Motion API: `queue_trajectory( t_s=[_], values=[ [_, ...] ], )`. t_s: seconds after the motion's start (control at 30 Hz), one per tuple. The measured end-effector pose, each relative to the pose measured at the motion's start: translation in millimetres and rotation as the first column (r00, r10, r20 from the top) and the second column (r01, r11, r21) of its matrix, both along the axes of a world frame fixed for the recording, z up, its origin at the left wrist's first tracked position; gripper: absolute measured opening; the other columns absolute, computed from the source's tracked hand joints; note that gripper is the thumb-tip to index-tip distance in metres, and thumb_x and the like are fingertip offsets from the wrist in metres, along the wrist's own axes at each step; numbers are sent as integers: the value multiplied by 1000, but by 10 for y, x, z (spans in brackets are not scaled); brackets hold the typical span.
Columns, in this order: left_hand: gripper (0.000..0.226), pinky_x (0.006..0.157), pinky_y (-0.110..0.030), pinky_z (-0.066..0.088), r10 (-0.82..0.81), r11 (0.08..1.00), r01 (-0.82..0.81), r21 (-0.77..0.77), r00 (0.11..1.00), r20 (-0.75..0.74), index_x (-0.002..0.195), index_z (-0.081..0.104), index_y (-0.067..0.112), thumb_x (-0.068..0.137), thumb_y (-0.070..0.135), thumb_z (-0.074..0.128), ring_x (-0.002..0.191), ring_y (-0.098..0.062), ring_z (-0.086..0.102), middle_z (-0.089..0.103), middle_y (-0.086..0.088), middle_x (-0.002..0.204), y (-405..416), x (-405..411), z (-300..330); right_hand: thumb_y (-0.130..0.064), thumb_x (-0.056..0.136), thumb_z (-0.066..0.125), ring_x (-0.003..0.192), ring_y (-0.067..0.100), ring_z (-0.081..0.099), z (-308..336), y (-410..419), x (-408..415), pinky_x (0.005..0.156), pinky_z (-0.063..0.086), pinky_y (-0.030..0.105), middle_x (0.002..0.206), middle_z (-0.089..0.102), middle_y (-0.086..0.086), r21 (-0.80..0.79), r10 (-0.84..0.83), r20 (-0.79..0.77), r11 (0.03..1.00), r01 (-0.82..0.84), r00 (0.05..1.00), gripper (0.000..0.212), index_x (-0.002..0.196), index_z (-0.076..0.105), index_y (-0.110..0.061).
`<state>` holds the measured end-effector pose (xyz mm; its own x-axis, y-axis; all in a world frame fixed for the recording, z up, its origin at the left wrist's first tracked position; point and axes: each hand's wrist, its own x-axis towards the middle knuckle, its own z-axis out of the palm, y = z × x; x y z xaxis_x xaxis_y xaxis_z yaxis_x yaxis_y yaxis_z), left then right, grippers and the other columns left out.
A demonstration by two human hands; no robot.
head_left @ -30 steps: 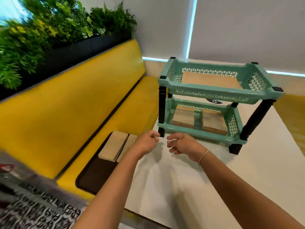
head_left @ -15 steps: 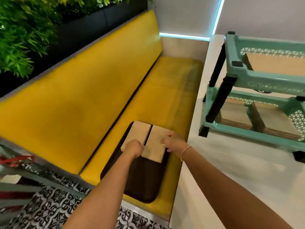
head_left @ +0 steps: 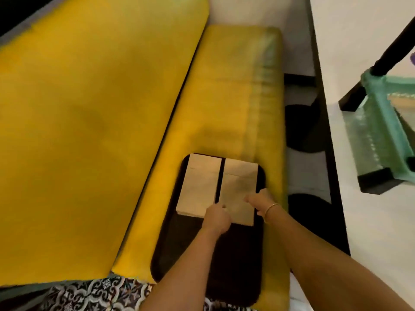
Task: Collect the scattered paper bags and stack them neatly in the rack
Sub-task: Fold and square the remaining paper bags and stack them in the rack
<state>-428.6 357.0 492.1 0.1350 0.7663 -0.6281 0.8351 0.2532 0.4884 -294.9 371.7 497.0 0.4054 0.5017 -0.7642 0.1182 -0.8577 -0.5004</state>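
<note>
head view, looking steeply down.

Both bare forearms reach forward and down, side by side; the left hand (head_left: 216, 218) and braceleted right hand (head_left: 260, 202) have fingers curled.

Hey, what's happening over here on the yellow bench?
A person is reaching down to two stacks of flat brown paper bags lying side by side on a dark tray on the yellow bench seat. The left hand sits at the near end of the left stack, and the right hand is on the right stack. The green rack waits on the white table to the right.
</note>
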Motion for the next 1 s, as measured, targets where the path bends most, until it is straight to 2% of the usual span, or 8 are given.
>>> queue_trajectory(
  t_s=[0.17,0.3,0.43,0.63,0.77,0.83,0.9,1.0],
  values=[
    [33,100,-33,39,-200,978,199,-60,980,-21,125,53,2,95,9,41,119,-30,50,54,-15,129,54,29,-267,-17,80,67,107,30,54,-374,-59,-136,85,52,39,123,53,16,-99,-15,25,995,17,1000,63,133,37,-1],
    [46,106,-28,34,-232,971,227,-77,970,-67,136,41,4,92,11,51,129,-25,40,35,-11,144,39,44,-417,-11,77,70,109,33,54,-542,-57,-196,86,51,38,125,53,18,-109,-116,64,987,122,991,65,132,39,1],
    [49,110,-28,32,-261,962,253,-103,963,-66,138,38,2,94,16,49,136,-23,30,22,-12,151,27,51,-464,-13,78,72,112,32,54,-600,-24,-180,80,45,33,123,54,16,-131,-143,61,980,150,988,58,127,45,3],
    [42,108,-29,30,-212,965,196,-173,974,-77,131,47,2,97,24,42,133,-28,28,38,-17,141,54,76,-498,-19,76,67,81,25,60,-640,-24,-252,60,47,28,95,64,12,-175,-114,41,977,119,993,34,104,60,-1],
    [44,107,-29,35,-274,952,250,-177,953,-127,134,41,-2,96,19,45,131,-27,33,28,-17,145,65,115,-563,-28,73,67,91,28,61,-662,-47,-328,76,54,32,102,62,11,-216,-26,157,975,60,987,39,103,59,-5],
    [48,108,-30,35,-280,954,261,-145,950,-140,137,35,-3,96,20,47,133,-26,33,19,-17,149,34,138,-601,-23,76,66,93,29,60,-614,-65,-340,73,52,31,100,59,10,-167,-65,172,981,95,983,38,107,56,-3],
    [51,108,-30,33,-254,965,241,-103,958,-136,140,32,-3,97,21,46,136,-26,30,14,-19,151,8,138,-591,-13,81,62,98,32,58,-609,-81,-328,67,47,30,105,57,12,-99,-168,89,979,176,982,32,109,52,-3],
    [54,108,-30,35,-214,973,206,-108,974,-68,143,30,1,95,16,49,130,-26,39,14,-14,153,-8,110,-568,0,81,58,93,33,57,-562,-115,-312,64,54,37,113,58,17,8,-276,-1,961,276,961,25,99,45,-12]
  ],
)
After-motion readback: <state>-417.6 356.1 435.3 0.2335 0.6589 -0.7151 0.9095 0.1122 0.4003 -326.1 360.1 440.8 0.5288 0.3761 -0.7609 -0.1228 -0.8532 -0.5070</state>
